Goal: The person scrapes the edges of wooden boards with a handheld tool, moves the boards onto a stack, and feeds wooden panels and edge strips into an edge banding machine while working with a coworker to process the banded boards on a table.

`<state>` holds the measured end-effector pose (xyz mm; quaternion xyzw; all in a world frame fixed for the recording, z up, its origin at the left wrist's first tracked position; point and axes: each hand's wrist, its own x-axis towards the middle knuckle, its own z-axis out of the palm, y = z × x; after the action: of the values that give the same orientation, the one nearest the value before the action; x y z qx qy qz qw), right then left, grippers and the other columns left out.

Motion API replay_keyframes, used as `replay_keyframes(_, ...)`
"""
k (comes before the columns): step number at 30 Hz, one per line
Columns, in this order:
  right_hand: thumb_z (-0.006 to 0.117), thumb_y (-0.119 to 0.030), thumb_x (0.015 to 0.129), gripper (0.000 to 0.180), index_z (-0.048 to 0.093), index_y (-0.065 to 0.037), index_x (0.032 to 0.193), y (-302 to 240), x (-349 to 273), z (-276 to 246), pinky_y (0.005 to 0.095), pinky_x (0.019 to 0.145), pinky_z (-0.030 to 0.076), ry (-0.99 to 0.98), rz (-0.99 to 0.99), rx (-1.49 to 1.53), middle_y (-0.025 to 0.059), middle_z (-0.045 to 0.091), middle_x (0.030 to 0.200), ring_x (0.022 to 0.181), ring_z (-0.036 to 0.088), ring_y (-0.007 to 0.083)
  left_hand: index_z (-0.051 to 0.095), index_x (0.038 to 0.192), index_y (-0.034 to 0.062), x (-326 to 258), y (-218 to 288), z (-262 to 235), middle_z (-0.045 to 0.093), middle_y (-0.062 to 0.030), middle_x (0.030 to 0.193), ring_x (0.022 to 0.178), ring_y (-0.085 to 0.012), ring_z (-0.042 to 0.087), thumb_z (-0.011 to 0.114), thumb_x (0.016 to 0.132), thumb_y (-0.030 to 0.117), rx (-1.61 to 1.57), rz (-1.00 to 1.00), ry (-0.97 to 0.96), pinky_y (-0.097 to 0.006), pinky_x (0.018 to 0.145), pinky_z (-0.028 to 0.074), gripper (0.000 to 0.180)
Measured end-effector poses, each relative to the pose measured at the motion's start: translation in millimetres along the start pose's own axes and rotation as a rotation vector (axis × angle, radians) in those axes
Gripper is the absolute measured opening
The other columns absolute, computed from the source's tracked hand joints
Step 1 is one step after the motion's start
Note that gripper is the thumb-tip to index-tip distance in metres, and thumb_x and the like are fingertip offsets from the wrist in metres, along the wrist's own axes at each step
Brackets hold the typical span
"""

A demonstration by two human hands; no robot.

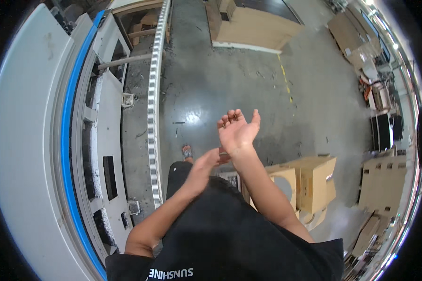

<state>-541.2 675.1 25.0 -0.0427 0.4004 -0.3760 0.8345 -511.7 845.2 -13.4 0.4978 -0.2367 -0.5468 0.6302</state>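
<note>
I see both hands raised in front of my chest, over the grey concrete floor (229, 79), and neither one holds anything. My right hand (237, 130) is up with the palm turned toward me, fingers spread loosely and thumb out to the side: it is open and bare. My left hand (204, 165) sits lower and closer to my body, just beside the right wrist, fingers stretched flat and pointing toward it; it is open too. Whether its fingertips actually touch the right wrist I cannot tell.

Below the hands I see my black shirt (229, 243) and one foot in a sandal (187, 151) on the floor. The nearest things to the hands are the open cardboard boxes (309, 180) standing on the floor just right of my right forearm; one shows a round cut-out in its side facing me. Further right, flat cardboard sheets (382, 185) lean near the right edge of the floor.

Along the left edge of the floor runs a long white machine frame (28, 140) with a blue strip (68, 126) and a toothed metal rail (154, 93) bordering it. At the far end of the floor lies a large flat piece of cardboard (253, 28), with a faded yellow line (286, 79) painted on the concrete near it.
</note>
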Motion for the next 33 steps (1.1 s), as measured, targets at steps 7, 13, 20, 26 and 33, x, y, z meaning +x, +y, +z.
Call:
replay_keyframes(7,0.043,-0.067,0.099,0.059,0.051,-0.01,0.087,14,68,107,0.0365,0.076,0.043,-0.123,-0.361,-0.013,0.0059,0.053,0.086,0.074,0.05,0.0219,0.053,0.134,-0.0057,121,77,-11,0.061,-0.0075,0.127,0.12,-0.014,0.052,0.057,0.104,0.05,-0.358,0.038,0.033,-0.033,0.108,0.04,0.063)
replay_keyframes(13,0.045,-0.066,0.098,0.058,0.051,-0.01,0.087,-12,143,156,0.0373,0.078,0.043,-0.093,-0.278,0.071,0.0054,0.052,0.086,0.077,0.049,0.0216,0.047,0.137,-0.0054,207,100,-64,0.061,-0.0076,0.126,0.12,-0.0143,0.054,0.063,0.104,0.035,-0.222,0.069,-0.161,-0.031,0.107,0.041,0.055)
replay_keyframes(20,0.046,-0.063,0.098,0.054,0.049,-0.011,0.088,-45,255,211,0.0369,0.075,0.041,-0.066,-0.219,0.117,0.0042,0.048,0.084,0.077,0.045,0.0204,0.044,0.145,-0.0035,328,120,-72,0.057,-0.0087,0.138,0.128,-0.0159,0.053,0.064,0.103,0.035,-0.3,0.002,-0.132,-0.033,0.112,0.038,0.06)
replay_keyframes(26,0.044,-0.062,0.101,0.053,0.05,-0.011,0.087,-91,354,273,0.0348,0.072,0.042,-0.134,-0.312,0.116,0.0045,0.049,0.081,0.071,0.046,0.0195,0.042,0.145,-0.0054,455,170,-72,0.058,-0.0113,0.136,0.125,-0.0189,0.057,0.071,0.097,0.044,-0.191,-0.087,-0.097,-0.034,0.109,0.042,0.075)
replay_keyframes(33,0.045,-0.05,0.105,0.044,0.05,-0.011,0.089,-98,460,346,0.0335,0.069,0.041,-0.143,-0.351,-0.023,0.0043,0.048,0.078,0.071,0.045,0.0184,0.04,0.146,-0.0064,581,222,-90,0.058,-0.0124,0.132,0.13,-0.0205,0.053,0.076,0.093,0.046,-0.341,-0.04,-0.052,-0.033,0.102,0.048,0.082)
